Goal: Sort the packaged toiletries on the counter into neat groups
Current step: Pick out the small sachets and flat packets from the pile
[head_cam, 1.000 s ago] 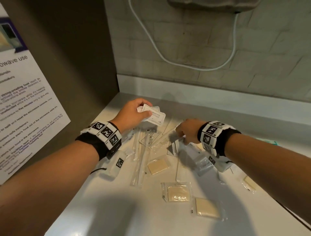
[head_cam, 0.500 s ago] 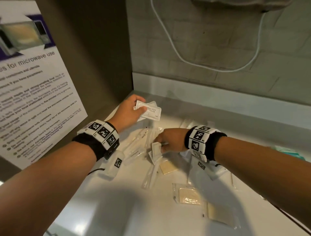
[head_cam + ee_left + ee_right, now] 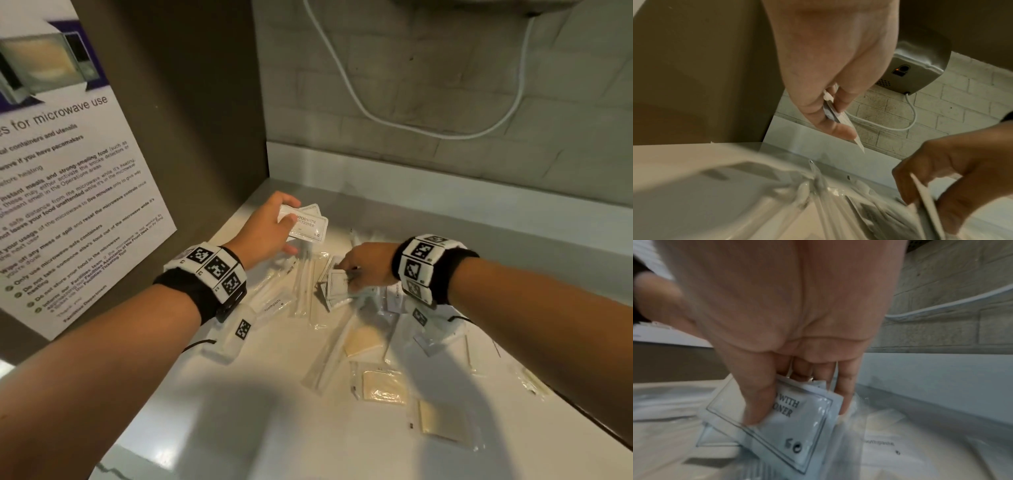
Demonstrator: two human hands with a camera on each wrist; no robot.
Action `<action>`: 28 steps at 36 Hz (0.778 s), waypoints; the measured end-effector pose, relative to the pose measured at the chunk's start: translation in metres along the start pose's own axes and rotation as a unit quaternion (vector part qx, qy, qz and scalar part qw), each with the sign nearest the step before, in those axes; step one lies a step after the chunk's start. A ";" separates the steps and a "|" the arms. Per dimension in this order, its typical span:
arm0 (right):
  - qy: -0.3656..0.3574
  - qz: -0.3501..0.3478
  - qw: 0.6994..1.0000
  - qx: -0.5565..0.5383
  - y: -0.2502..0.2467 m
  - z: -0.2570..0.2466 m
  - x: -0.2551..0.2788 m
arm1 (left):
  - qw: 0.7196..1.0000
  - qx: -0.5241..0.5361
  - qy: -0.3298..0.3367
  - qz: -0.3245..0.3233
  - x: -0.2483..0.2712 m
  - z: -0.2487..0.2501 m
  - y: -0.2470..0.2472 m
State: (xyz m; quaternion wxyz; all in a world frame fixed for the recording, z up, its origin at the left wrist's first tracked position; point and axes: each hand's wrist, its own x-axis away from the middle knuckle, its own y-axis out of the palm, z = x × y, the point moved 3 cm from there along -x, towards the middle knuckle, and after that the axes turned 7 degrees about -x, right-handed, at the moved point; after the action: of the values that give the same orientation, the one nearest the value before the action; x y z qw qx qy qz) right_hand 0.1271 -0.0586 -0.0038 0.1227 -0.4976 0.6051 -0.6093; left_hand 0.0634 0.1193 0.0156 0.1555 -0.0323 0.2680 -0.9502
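Right hand (image 3: 364, 265), newly clamped on another white shampoo sachet (image 3: 795, 423) from the pile; left hand (image 3: 263, 233) still pinched its collected sachets (image 3: 306, 222), enlarging that group.

I'm at a shared pantry counter (image 3: 212, 428): microwave-use notice (image 3: 68, 178), brick wall (image 3: 445, 85), wall-mounted dryer (image 3: 916, 68)

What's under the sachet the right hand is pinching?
Under that sachet, held by the right hand, another bordered sachet shows, then clear wrappers and the counter. Anything directly beneath is covered.
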 end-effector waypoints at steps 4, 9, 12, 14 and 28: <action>-0.004 0.027 0.999 0.034 -0.009 -0.004 -0.021 | 1.000 -0.001 -0.003 0.008 0.001 -0.006 -0.007; -0.016 0.035 0.998 0.051 -0.003 -0.007 -0.036 | 1.000 0.008 -0.017 -0.010 0.007 -0.016 -0.013; -0.004 0.021 0.997 0.079 -0.001 -0.007 -0.038 | 0.999 0.015 -0.026 -0.017 0.012 -0.020 -0.016; 0.000 0.022 0.994 0.107 -0.002 -0.007 -0.039 | 0.999 0.019 -0.028 -0.019 0.014 -0.021 -0.017; 0.030 0.052 0.994 0.088 -0.007 0.003 -0.023 | 0.999 0.002 -0.026 -0.030 0.017 -0.019 -0.007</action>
State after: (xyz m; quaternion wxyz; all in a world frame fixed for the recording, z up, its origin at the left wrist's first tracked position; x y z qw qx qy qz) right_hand 0.1434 -0.0415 -0.0094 0.1790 -0.4342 0.5778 -0.6676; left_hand 0.0427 0.1293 0.0031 0.1343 -0.0649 0.2606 -0.9538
